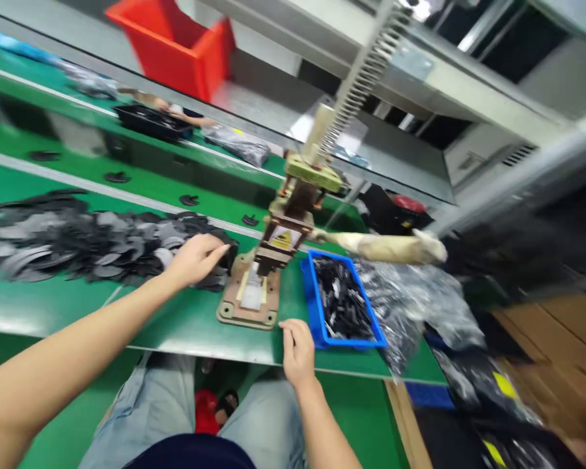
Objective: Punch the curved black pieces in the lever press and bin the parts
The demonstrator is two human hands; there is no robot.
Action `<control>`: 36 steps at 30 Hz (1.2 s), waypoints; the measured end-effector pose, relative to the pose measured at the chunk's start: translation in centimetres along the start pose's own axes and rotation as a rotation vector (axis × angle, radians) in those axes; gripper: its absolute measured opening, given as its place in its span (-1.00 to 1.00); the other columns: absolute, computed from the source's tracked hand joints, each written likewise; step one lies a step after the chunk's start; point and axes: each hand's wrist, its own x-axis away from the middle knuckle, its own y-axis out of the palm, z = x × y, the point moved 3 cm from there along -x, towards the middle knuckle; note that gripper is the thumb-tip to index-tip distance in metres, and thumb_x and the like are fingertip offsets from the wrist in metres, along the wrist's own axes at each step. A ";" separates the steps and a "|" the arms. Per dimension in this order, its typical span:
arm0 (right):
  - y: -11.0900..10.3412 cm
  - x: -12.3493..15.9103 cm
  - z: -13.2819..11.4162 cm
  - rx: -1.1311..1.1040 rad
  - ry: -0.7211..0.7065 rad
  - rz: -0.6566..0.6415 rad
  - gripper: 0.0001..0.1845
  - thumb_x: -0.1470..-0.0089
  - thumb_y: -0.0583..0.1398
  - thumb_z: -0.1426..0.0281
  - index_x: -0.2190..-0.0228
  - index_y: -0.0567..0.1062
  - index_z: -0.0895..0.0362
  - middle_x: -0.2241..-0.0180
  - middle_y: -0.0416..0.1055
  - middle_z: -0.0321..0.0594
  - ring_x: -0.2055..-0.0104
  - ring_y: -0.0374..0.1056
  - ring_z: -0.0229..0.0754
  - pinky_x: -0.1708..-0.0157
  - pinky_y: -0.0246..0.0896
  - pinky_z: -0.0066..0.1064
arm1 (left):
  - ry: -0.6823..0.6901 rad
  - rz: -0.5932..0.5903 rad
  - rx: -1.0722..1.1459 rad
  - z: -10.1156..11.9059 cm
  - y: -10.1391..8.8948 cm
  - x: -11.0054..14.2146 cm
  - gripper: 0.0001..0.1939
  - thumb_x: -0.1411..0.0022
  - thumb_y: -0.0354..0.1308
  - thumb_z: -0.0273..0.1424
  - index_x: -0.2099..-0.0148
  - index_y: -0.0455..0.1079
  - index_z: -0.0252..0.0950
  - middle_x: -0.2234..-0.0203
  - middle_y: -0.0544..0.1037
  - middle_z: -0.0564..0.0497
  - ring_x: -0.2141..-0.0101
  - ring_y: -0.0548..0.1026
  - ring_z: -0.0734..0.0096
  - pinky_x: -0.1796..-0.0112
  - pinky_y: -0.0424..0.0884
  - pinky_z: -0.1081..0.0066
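My left hand rests at the right end of a long heap of black and grey curved flat pieces. Its fingers are bent together over the heap, and what they grip, if anything, is hidden. Right of it stands a hand press with a yellow warning label, a tan base plate and a pale block under its ram. My right hand is near the table's front edge, between the base plate and a blue tray. Its fingers are curled in a pinch, and any small thing in them cannot be made out.
Small black parts fill the blue tray. The press lever juts out rightward above it, and clear plastic bags lie beyond. Spaced black pieces lie on a green strip behind the heap. Across it, another person's hands reach a black tray.
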 end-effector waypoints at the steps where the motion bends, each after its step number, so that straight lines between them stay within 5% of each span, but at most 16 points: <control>1: -0.4 0.2 -0.4 -0.003 0.000 -0.023 -0.68 -0.42 0.03 0.35 0.15 0.60 0.06 0.20 0.55 -0.13 0.10 0.49 -0.14 0.08 0.47 -0.25 | -0.016 -0.020 -0.002 0.3 -0.1 2.7 -0.61 -0.48 0.05 -0.16 0.28 0.55 -0.26 0.27 0.65 -0.09 0.18 0.55 0.20 -0.01 0.41 0.25; 4: -2.8 0.5 -0.8 0.024 0.020 -0.030 -0.65 -0.42 0.01 0.31 0.13 0.61 0.03 0.19 0.56 -0.15 0.10 0.49 -0.16 0.07 0.48 -0.25 | -0.095 -0.149 0.082 0.3 0.3 10.0 -0.62 -0.46 0.07 -0.15 0.32 0.51 -0.24 0.34 0.61 -0.02 0.25 0.54 0.27 0.12 0.42 0.35; 7: -7.0 -0.2 0.6 0.123 0.106 0.061 -0.66 -0.40 0.03 0.27 0.11 0.59 0.06 0.13 0.55 -0.10 0.04 0.47 -0.11 0.01 0.45 -0.18 | -0.173 -0.227 0.174 0.2 1.1 14.4 -0.62 -0.48 0.04 -0.13 0.30 0.49 -0.22 0.35 0.59 0.02 0.27 0.54 0.33 0.16 0.42 0.41; 11: -13.3 -2.6 5.6 0.329 0.304 0.178 -0.66 -0.34 0.10 0.23 0.02 0.53 0.12 0.04 0.53 -0.04 0.11 0.42 -0.07 0.00 0.40 -0.11 | -0.211 -0.216 0.171 0.5 2.0 15.5 -0.64 -0.47 0.06 -0.11 0.26 0.47 -0.22 0.32 0.58 0.02 0.26 0.53 0.34 0.15 0.40 0.42; 15: -16.6 -5.2 10.5 0.487 0.456 0.103 -0.67 -0.29 0.15 0.28 -0.03 0.52 0.09 0.04 0.55 -0.10 0.11 0.41 -0.08 -0.09 0.34 -0.07 | -0.179 -0.201 0.156 0.8 2.1 15.1 -0.64 -0.47 0.07 -0.11 0.28 0.47 -0.23 0.30 0.57 0.02 0.24 0.53 0.34 0.12 0.39 0.42; 20: -16.0 -7.1 12.8 0.578 0.508 -0.059 -0.66 -0.30 0.26 0.19 -0.02 0.51 0.11 0.06 0.51 -0.17 0.00 0.43 -0.10 -0.14 0.36 -0.06 | -0.150 -0.208 0.160 0.9 2.2 15.4 -0.63 -0.48 0.05 -0.14 0.31 0.46 -0.23 0.28 0.57 0.00 0.24 0.52 0.35 0.12 0.39 0.42; 26: -15.6 -7.6 12.3 0.608 0.480 -0.028 -0.75 -0.29 0.24 0.25 0.08 0.54 0.12 0.13 0.52 -0.17 0.03 0.43 -0.10 -0.11 0.37 -0.09 | -0.126 -0.201 0.144 1.0 2.4 15.2 -0.62 -0.49 0.06 -0.16 0.35 0.44 -0.23 0.30 0.57 0.00 0.26 0.51 0.36 0.16 0.39 0.41; 31: -15.7 -7.7 8.2 0.473 0.308 0.137 -0.76 -0.24 0.15 0.32 0.15 0.56 0.14 0.14 0.53 -0.06 0.02 0.40 0.01 -0.16 0.30 0.02 | -0.096 -0.138 0.158 1.8 1.7 14.5 -0.66 -0.50 0.08 -0.24 0.35 0.42 -0.24 0.35 0.53 0.01 0.29 0.49 0.38 0.17 0.39 0.38; 36: -9.3 -4.0 0.6 0.150 0.106 0.135 -0.73 -0.31 0.19 0.26 0.01 0.52 0.06 0.05 0.54 -0.11 0.00 0.48 -0.09 -0.08 0.45 -0.12 | -0.024 -0.015 0.287 5.3 1.1 14.4 -0.87 -0.44 0.18 -0.36 0.23 0.44 -0.25 0.22 0.55 -0.06 0.18 0.51 0.35 0.15 0.44 0.36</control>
